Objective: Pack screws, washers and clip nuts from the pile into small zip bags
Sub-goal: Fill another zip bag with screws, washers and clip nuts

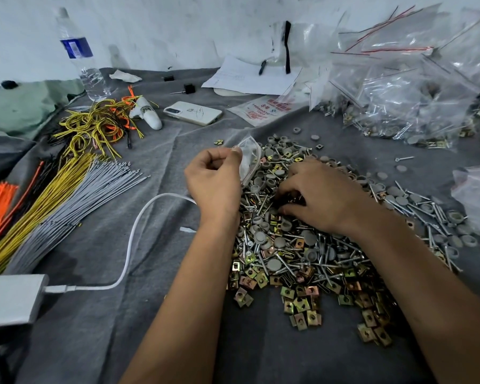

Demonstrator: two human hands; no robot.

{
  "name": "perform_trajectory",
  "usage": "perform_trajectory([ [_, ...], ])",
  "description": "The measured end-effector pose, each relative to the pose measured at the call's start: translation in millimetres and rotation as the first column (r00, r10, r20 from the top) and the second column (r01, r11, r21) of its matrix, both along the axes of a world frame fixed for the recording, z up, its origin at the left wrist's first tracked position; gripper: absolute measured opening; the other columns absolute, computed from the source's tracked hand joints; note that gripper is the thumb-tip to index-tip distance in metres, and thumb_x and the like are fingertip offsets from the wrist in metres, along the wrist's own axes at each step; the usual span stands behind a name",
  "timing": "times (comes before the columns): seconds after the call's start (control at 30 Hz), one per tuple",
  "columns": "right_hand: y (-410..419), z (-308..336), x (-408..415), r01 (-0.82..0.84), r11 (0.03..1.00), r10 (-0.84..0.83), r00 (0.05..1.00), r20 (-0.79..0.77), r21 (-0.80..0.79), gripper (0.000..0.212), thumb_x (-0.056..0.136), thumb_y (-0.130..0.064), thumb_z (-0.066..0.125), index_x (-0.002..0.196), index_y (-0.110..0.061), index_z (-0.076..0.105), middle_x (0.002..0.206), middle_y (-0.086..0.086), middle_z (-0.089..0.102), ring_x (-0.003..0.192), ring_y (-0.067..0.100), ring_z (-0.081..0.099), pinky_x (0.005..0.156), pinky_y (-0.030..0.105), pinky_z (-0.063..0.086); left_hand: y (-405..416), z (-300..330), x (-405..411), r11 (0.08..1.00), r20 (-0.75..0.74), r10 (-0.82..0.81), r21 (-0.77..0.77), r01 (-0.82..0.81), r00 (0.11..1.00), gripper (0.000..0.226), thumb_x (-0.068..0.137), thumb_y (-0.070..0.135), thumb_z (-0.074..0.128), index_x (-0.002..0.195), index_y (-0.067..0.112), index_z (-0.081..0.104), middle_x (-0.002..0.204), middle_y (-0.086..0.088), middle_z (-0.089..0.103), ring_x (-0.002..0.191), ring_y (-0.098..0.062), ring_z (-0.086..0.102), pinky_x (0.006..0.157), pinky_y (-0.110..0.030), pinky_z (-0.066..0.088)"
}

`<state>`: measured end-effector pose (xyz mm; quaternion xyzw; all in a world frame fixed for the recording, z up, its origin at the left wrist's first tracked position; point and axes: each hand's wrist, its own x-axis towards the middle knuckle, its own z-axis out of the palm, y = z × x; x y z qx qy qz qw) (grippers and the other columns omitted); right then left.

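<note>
Two hands work at my pile (302, 245) of screws, washers and clip nuts. My left hand (214, 181) pinches a small zip bag (248, 159); my right hand (322, 195) digs curled fingers into the pile, grasp unclear.

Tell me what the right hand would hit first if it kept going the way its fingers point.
The right hand points left and down into the pile, fingertips already among the screws and clip nuts. Farther along lies the zip bag held by the left hand; depth is unclear.

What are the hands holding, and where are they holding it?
The left hand pinches a small clear zip bag by its top edge, thumb against fingers. The right hand digs into the hardware pile; what its fingers hold cannot be told.
</note>
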<state>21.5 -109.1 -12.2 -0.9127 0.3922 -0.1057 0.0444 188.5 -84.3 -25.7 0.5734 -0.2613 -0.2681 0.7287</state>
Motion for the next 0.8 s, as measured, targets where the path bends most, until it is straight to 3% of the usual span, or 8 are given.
perform_trajectory([
  [0.1, 0.3, -2.0, 0.8, -0.013, 1.000, 0.012, 1.000, 0.019, 0.011, 0.027, 0.090, -0.041, 0.072, 0.115, -0.030, 0.073, 0.098, -0.010, 0.051, 0.107, 0.014, 0.052, 0.092, 0.035, 0.049, 0.4, -0.3, -0.6, 1.000, -0.004, 0.005, 0.003, -0.005, 1.000, 0.012, 0.087, 0.007, 0.076, 0.077, 0.012, 0.072, 0.070, -0.005, 0.064, 0.063, -0.016, 0.051, 0.060, -0.028, 0.044],
  [0.23, -3.0, -7.1, 1.3, -0.030, 0.999, 0.031, 0.999, 0.031, -0.015, 0.022, 0.099, -0.035, 0.062, 0.113, -0.020, 0.070, 0.098, -0.009, 0.048, 0.108, 0.014, 0.049, 0.096, 0.033, 0.045, 0.0, -0.5, 0.2, 1.000, 0.001, 0.009, 0.009, -0.009, 1.000, 0.016, 0.087, 0.009, 0.078, 0.074, 0.015, 0.071, 0.068, -0.003, 0.062, 0.062, -0.016, 0.051, 0.059, -0.029, 0.046],
  [0.37, -2.5, -4.4, -0.8, -0.006, 0.998, -0.009, 0.971, 0.239, 0.063, 0.006, 0.096, -0.025, 0.067, 0.099, -0.022, 0.063, 0.097, -0.010, 0.056, 0.092, 0.010, 0.055, 0.080, 0.025, 0.044, -0.1, -0.3, -0.4, 1.000, 0.000, 0.007, 0.012, -0.007, 1.000, 0.013, 0.087, 0.009, 0.078, 0.076, 0.013, 0.072, 0.068, -0.003, 0.062, 0.062, -0.015, 0.051, 0.060, -0.029, 0.047],
  [0.47, -4.0, -1.9, -4.2, -0.001, 0.992, -0.046, 0.931, 0.363, 0.127, 0.018, 0.088, -0.013, 0.077, 0.089, -0.025, 0.064, 0.085, -0.016, 0.062, 0.080, -0.002, 0.059, 0.069, 0.018, 0.042, 0.5, 0.5, -0.1, 1.000, -0.005, -0.006, 0.007, 0.006, 1.000, 0.012, 0.088, 0.008, 0.077, 0.078, 0.011, 0.072, 0.071, -0.006, 0.063, 0.064, -0.018, 0.052, 0.061, -0.030, 0.048],
  [0.63, -6.9, -2.3, -7.8, 0.029, 0.995, -0.066, 0.916, 0.396, 0.099, 0.019, 0.083, -0.018, 0.083, 0.084, -0.030, 0.068, 0.078, -0.022, 0.062, 0.073, -0.008, 0.058, 0.066, 0.015, 0.044, 0.4, 0.3, -0.9, 1.000, -0.001, -0.006, 0.014, 0.006, 1.000, 0.018, 0.088, 0.008, 0.078, 0.074, 0.014, 0.069, 0.066, -0.003, 0.058, 0.060, -0.015, 0.047, 0.058, -0.028, 0.045],
  [0.73, -4.7, -1.2, -4.8, -0.099, 0.987, 0.045, 0.929, 0.367, 0.130, 0.008, 0.086, -0.033, 0.079, 0.091, -0.031, 0.073, 0.087, -0.021, 0.066, 0.082, -0.007, 0.060, 0.075, 0.021, 0.047, -0.2, 0.0, -0.9, 1.000, -0.001, -0.003, 0.013, 0.003, 1.000, 0.019, 0.088, 0.009, 0.078, 0.073, 0.015, 0.068, 0.065, -0.003, 0.057, 0.059, -0.016, 0.047, 0.057, -0.028, 0.043],
  [0.8, -2.0, -0.8, -1.9, -0.200, 0.965, 0.142, 0.941, 0.307, 0.167, 0.014, 0.085, -0.044, 0.077, 0.094, -0.033, 0.075, 0.091, -0.023, 0.065, 0.087, -0.007, 0.060, 0.079, 0.019, 0.046, -0.4, -0.3, -0.2, 1.000, 0.003, -0.001, 0.016, 0.001, 1.000, 0.020, 0.087, 0.009, 0.078, 0.072, 0.016, 0.068, 0.063, -0.001, 0.057, 0.058, -0.014, 0.047, 0.056, -0.028, 0.043],
])
